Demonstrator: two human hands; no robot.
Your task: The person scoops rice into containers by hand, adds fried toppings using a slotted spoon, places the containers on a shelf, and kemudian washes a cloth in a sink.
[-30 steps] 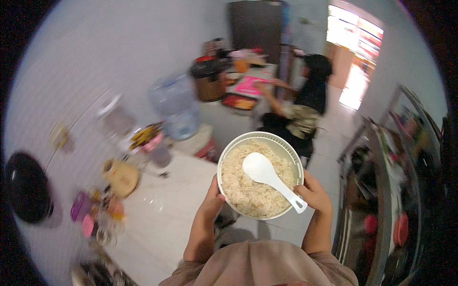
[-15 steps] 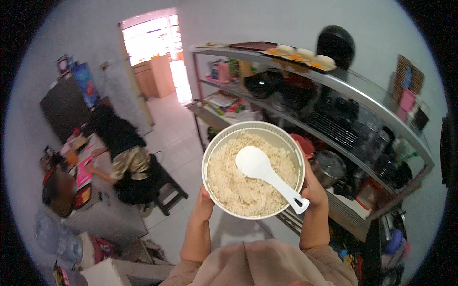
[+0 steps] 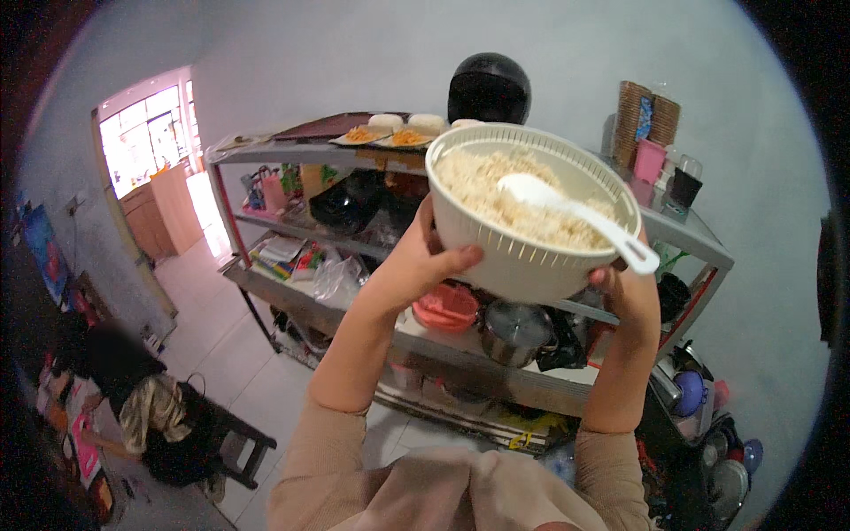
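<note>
A round cream plastic rice basket (image 3: 522, 276) with a slotted rim is held up between my two hands, tilted slightly. Cooked rice (image 3: 474, 181) fills much of it. Across the rice lies a white rice paddle (image 3: 575, 212), its handle sticking out over the right rim. My left hand (image 3: 434, 257) grips the basket's left side, thumb along the outer wall. On the right side my right hand (image 3: 630, 288) is closed around the basket below the paddle handle; some of its fingers are hidden. Neither hand touches the paddle.
Ahead stands a metal shelf rack (image 3: 310, 155). On its top are plates with orange shreds (image 3: 409, 138) and white mounds, a black helmet (image 3: 489, 88) and a pink cup (image 3: 651, 161). A lidded pot (image 3: 516, 332) sits lower. At left, a person sits near a dark stool (image 3: 243, 451).
My hands have lifted the rice basket up and forward toward the shelf top, tilting it. My view has turned right, so the doorway and seated person sit farther left.
</note>
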